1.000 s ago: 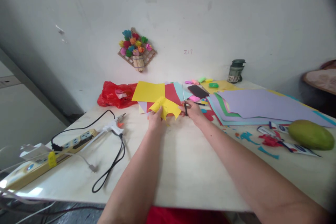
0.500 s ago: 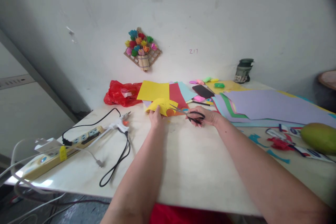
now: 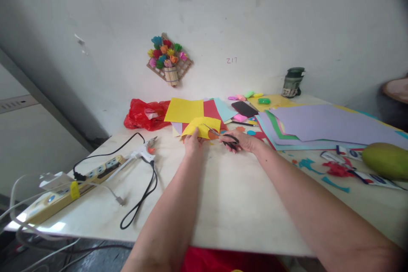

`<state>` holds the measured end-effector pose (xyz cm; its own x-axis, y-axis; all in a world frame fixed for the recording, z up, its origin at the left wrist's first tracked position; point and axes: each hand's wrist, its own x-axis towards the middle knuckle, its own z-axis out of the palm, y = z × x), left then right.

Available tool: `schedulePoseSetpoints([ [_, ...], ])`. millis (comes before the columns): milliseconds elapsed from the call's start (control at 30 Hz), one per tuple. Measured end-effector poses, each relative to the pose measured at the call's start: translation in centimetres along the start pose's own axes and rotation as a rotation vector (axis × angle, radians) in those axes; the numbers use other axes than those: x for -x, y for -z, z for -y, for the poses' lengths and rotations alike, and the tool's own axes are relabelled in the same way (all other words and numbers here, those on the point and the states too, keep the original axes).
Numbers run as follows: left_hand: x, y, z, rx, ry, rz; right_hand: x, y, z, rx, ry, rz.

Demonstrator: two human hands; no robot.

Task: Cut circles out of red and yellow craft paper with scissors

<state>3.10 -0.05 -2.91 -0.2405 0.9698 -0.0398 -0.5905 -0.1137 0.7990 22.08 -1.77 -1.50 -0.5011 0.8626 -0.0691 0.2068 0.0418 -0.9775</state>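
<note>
Near the middle of the table my left hand (image 3: 194,141) is closed on the lower edge of a small yellow paper piece (image 3: 194,124). My right hand (image 3: 240,141) grips the black handles of the scissors (image 3: 228,139). Their thin metal blades point left and reach over the right part of the yellow piece; whether they cut into it is too small to tell. Behind it lie a larger yellow sheet (image 3: 185,109) and a red sheet (image 3: 211,110). Small orange, blue and red paper bits lie just beyond my right hand.
A red plastic bag (image 3: 145,114), a glue gun (image 3: 146,151) and a power strip (image 3: 76,185) with cables are at the left. On the right are stacked coloured sheets (image 3: 315,121), a phone (image 3: 245,108), glue tubes, a green fruit (image 3: 385,161) and a bottle (image 3: 292,82).
My right hand and the scissors have moved left towards the yellow piece. That piece has turned and shifted slightly right with my left hand. The whole view has shifted a little.
</note>
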Motion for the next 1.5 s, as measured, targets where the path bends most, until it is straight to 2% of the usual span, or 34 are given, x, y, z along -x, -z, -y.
schedulePoseSetpoints([
  [333, -0.4, 0.2, 0.4, 0.009, -0.008, 0.025, 0.1, -0.9, 1.0, -0.046, -0.004, -0.081],
  [767, -0.2, -0.2, 0.5, 0.067, 0.018, 0.045, 0.1, -1.2, 1.2, -0.063, -0.003, -0.104],
  [1300, 0.1, -0.5, 0.4, 0.077, 0.027, 0.001, -0.8, -0.9, 0.1, -0.042, -0.003, -0.121],
  [1500, 0.1, -0.6, 0.3, 0.168, 0.047, -0.036, -1.1, -0.9, -0.3, -0.046, 0.032, -0.124],
])
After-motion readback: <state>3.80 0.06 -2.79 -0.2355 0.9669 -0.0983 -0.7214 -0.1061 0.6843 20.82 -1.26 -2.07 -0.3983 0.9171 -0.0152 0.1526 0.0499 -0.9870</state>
